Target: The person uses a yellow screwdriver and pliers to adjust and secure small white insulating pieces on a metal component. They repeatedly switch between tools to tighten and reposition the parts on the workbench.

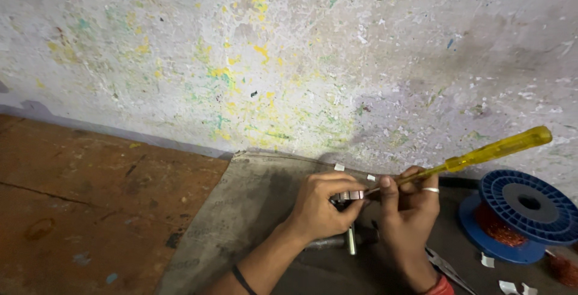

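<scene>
Down at about five o'clock from where I am standing, both of the person's hands are working close together over a grey mat [241, 211] that is lying on the reddish floor [90, 198] against a paint-flecked wall [289, 54]. The left hand [319, 204] is curling its fingers shut around a small metal part [351, 195], pinning it in place, and a short metal rod [351, 241] is sticking out below it toward six o'clock. The right hand [412, 201], wearing a ring, is gripping tight on a screwdriver [475, 155] with a yellow see-through handle; its handle is pointing up toward two o'clock while its tip is meeting the metal part at the left hand's fingertips. Off at three o'clock from the hands, a blue spool [524, 211] wound with copper wire is resting on the mat, well apart from the metal part. Small white scraps [509, 286] are lying near the spool at about five o'clock.
</scene>
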